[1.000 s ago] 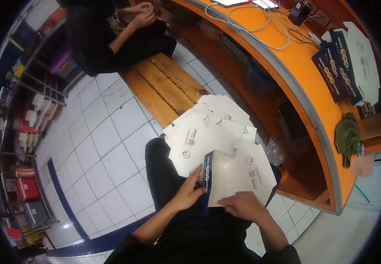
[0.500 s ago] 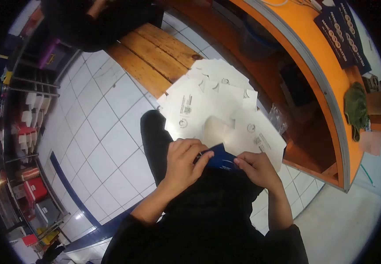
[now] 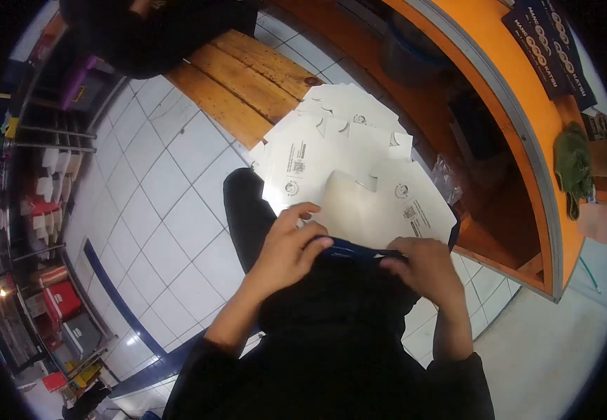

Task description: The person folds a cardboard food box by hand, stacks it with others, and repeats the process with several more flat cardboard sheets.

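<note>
A flat white cardboard box blank (image 3: pixel 387 183) with printed logos and small codes lies across my lap. Along its near edge runs a dark blue folded strip (image 3: pixel 356 250), seen nearly edge-on. At the strip's left end, my left hand (image 3: pixel 293 245) pinches it near the thumb tip, with the other fingers bent above the white card. My right hand (image 3: pixel 426 266) grips the strip's right end, fingers over the top and thumb below. More white blanks (image 3: pixel 349 105) lie fanned out beneath and beyond, resting on the end of a wooden bench (image 3: pixel 247 77).
A person in dark clothes (image 3: pixel 156 35) sits at the far end of the bench. To the right stands an orange counter (image 3: pixel 499 91) with dark printed cards (image 3: pixel 545 52) and a green cloth (image 3: pixel 573 164). Racks (image 3: pixel 51 182) line the left, beyond the white tiled floor (image 3: pixel 170 175).
The blue piece has tipped from showing its face to a thin edge. My right hand has turned over it, fingers now on top. The left fingers have lifted and spread somewhat.
</note>
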Tool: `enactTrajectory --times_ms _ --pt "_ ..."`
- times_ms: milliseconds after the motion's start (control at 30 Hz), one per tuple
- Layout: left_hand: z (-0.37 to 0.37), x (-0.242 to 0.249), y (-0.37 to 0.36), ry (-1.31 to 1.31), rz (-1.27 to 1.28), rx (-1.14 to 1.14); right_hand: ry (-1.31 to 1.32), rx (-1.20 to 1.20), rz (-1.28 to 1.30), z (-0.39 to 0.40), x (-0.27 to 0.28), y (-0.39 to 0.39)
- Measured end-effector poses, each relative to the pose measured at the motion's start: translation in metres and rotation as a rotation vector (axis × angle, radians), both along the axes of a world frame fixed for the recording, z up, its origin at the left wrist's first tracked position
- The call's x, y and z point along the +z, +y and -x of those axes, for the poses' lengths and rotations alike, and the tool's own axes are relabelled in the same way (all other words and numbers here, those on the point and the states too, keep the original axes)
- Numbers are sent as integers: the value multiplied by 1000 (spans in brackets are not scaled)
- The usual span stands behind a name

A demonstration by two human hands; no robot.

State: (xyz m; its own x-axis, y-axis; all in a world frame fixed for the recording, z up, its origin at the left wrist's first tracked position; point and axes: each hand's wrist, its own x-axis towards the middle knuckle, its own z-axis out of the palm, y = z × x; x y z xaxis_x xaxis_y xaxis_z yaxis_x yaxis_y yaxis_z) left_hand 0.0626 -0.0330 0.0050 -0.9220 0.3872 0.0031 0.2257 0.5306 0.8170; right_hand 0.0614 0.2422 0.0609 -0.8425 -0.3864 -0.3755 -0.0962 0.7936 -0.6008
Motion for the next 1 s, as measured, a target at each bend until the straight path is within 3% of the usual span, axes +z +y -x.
enactTrajectory --times_ms 67,100,167,267,367,433,567,633,667,733,767,800,867,900,933,1000 --pt "-1 -6 0 -120 -48 297 41 -49 -110 0 3 5" --pt "-1 -9 4 -33 39 347 141 -54 -108 -1 5 5" --pt "-3 -10 11 49 65 330 241 -55 -105 -4 5 0" --pt "-3 4 25 184 75 230 423 -147 -298 -12 2 -15" --pt "-9 12 42 225 9 106 624 -68 -354 -17 -1 -20" --pt "-8 16 53 262 -55 21 702 182 -450 -21 -7 -20" --pt "-9 6 49 308 -37 122 713 263 -528 -16 2 -19" --pt "-20 4 52 367 -17 257 1027 40 -381 -11 9 -24" --pt "-25 -1 53 462 -11 315 1056 15 -420 -12 10 -24" --pt "-35 -2 56 572 -24 401 882 -406 137 -17 3 -24" --pt "-38 -3 57 619 -5 419 650 -495 300 -22 -3 -24" --pt "-40 -6 57 661 -14 443 682 -505 295 -23 -12 -29" --pt "-46 -6 57 655 -10 355 37 -701 1121 -15 -21 -46" --pt "-45 -5 57 674 -23 344 -115 -704 1019 -13 -6 -45" --pt "-44 -3 58 680 -20 280 -93 -705 1024 -10 -4 -43" --pt "-41 2 61 700 -24 208 237 -572 947 -6 -4 -34"
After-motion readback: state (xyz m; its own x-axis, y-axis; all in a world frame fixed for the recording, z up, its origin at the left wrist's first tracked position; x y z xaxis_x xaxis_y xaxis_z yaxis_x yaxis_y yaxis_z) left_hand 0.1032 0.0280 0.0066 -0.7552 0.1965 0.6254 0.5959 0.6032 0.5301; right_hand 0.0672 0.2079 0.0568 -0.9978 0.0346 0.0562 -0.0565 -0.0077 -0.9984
